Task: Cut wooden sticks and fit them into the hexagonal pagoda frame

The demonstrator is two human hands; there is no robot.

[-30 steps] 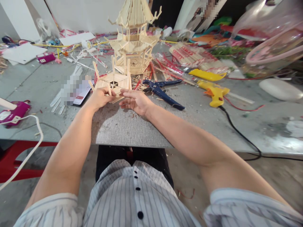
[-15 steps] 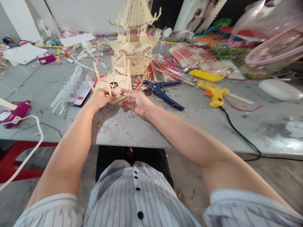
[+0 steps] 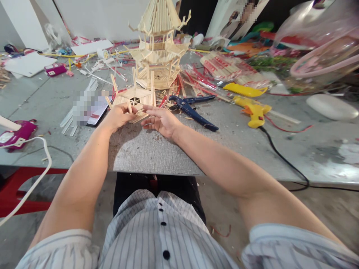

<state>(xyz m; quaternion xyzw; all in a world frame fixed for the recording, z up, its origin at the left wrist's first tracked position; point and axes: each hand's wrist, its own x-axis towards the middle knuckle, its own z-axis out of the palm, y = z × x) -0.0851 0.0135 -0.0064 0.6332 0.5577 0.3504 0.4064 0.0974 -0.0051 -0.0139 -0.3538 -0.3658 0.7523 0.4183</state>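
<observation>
My left hand [image 3: 119, 117] is closed at the near left edge of a low six-sided wooden-stick base [image 3: 146, 98]. Its fingers pinch a short upright wooden stick [image 3: 129, 107] there. At the near right edge, my right hand [image 3: 161, 120] has its fingers stretched and apart; the fingertips touch or nearly touch the base, and I see nothing held in them. More pairs of sticks [image 3: 134, 80] stand up around the base, which has a dark opening in its middle. Right behind it rises a tiered wooden-stick pagoda [image 3: 159, 56].
Blue cutting pliers [image 3: 193, 112] lie right of my hands, with a yellow glue gun [image 3: 256, 112] and yellow utility knife [image 3: 244, 89] beyond. Left are a phone [image 3: 97, 112] and clear glue sticks [image 3: 67, 119]. Bagged sticks [image 3: 224, 67] lie behind. A white cable [image 3: 46, 149] crosses the left edge.
</observation>
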